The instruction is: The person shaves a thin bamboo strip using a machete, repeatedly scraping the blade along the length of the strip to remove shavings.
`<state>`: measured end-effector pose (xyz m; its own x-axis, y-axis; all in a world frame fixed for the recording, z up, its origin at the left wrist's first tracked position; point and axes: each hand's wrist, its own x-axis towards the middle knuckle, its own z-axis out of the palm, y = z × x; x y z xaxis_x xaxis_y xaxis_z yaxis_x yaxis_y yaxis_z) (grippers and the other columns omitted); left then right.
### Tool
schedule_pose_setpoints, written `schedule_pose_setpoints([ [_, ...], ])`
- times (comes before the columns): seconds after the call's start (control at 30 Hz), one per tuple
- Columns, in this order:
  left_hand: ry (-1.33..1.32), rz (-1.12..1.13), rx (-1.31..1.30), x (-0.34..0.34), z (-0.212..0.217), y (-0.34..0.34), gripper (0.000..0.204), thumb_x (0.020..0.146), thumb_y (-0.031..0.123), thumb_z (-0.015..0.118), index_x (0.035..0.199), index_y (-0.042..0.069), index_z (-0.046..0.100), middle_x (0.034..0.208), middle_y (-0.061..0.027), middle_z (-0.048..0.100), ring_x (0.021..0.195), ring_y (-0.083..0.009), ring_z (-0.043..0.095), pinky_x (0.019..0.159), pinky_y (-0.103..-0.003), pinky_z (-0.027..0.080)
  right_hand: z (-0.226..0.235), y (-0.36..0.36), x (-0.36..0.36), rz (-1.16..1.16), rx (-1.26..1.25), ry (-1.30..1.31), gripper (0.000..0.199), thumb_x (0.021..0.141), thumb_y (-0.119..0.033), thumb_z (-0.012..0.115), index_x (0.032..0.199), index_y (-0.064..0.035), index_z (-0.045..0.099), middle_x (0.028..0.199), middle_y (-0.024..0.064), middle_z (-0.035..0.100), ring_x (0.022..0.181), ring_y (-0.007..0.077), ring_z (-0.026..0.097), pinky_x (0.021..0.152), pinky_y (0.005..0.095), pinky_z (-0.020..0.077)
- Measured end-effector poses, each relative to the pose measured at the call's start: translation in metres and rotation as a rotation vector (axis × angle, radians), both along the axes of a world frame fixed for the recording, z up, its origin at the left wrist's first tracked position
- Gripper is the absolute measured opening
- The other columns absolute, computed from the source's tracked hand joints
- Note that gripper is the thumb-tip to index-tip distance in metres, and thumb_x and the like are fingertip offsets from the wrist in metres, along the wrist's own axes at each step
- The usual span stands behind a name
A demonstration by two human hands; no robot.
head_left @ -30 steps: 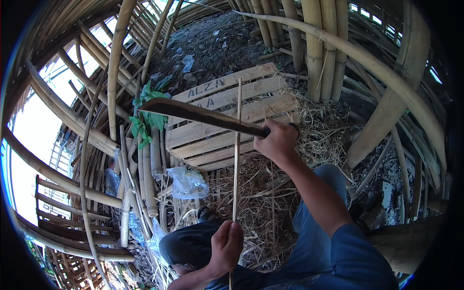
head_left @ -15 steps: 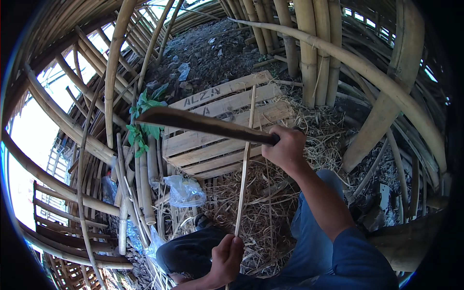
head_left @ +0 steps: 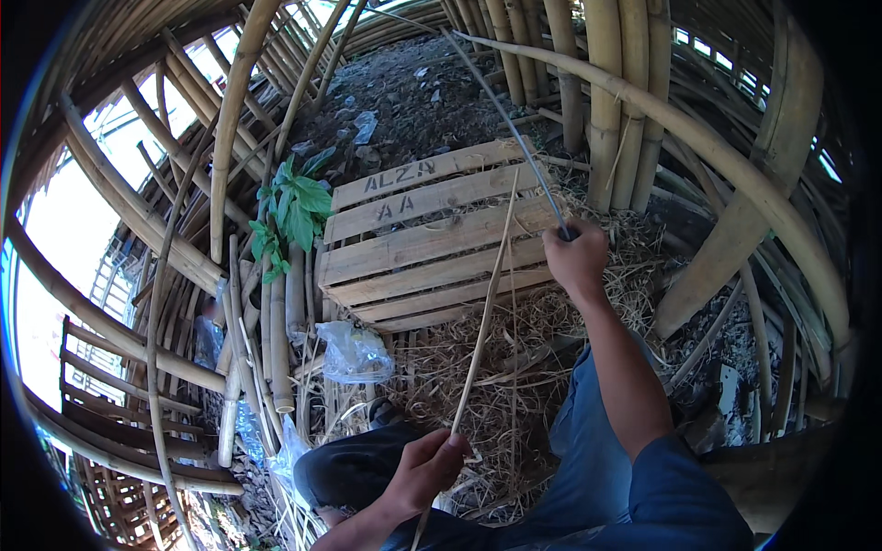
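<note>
My left hand [head_left: 432,468] is closed around the lower part of a long, thin bamboo strip [head_left: 484,331]. The strip slants up and to the right, its far end over the slatted wooden crate [head_left: 386,262]. My right hand [head_left: 577,255] grips the dark handle of a machete [head_left: 510,119], just right of the crate. Seen nearly edge-on, the blade points up and away to the left, apart from the strip. Pale bamboo shavings [head_left: 478,432] cover the ground between my legs and beside the crate.
A clear plastic bag [head_left: 354,354] lies left of the shavings, near a green leafy plant [head_left: 299,211]. Bamboo poles [head_left: 230,138] stand along the left, and thick upright posts [head_left: 602,110] on the right. A long curved bamboo pole [head_left: 698,115] arches across the upper right.
The machete has swung from pointing left across the crate to pointing up and away. My right hand has shifted right and slightly farther off. The strip's upper end leans more to the right.
</note>
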<state>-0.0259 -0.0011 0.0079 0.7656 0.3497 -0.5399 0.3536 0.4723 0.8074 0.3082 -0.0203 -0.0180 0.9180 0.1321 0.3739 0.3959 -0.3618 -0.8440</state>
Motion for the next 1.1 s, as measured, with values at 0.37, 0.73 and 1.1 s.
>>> schedule_pose_setpoints([
  [0.37,-0.06,0.096,-0.109,0.003,0.005,0.009,0.045,0.103,0.034,0.032,0.093,-0.003,0.057,0.057,0.0067,0.031,0.046,-0.0027,0.025,0.043,-0.021,0.022,0.005,0.003,-0.064,0.412,-0.053,-0.545,0.023,0.046,-0.019,0.074,0.062,-0.011,0.06,0.059,0.0041,0.06,0.054,0.0234,0.061,0.052,0.0362,0.0466],
  [0.73,-0.032,-0.036,-0.224,-0.005,0.01,-0.008,0.047,0.103,0.035,0.03,0.088,-0.002,0.056,0.056,0.0053,0.031,0.046,-0.0035,0.026,0.042,-0.021,0.021,0.004,0.013,-0.015,0.171,-0.111,-0.505,0.013,0.057,-0.018,0.07,0.063,-0.0103,0.061,0.053,0.0077,0.057,0.047,0.0261,0.058,0.048,0.0366,0.0469],
  [1.1,-0.019,-0.005,-0.088,-0.005,0.008,0.004,0.046,0.103,0.033,0.03,0.089,-0.002,0.056,0.057,0.0046,0.035,0.046,-0.0036,0.027,0.042,-0.021,0.023,0.008,0.002,-0.045,0.281,-0.03,-0.536,0.011,0.061,-0.009,0.069,0.058,-0.0105,0.058,0.049,0.0085,0.054,0.043,0.027,0.055,0.042,0.0366,0.0415],
])
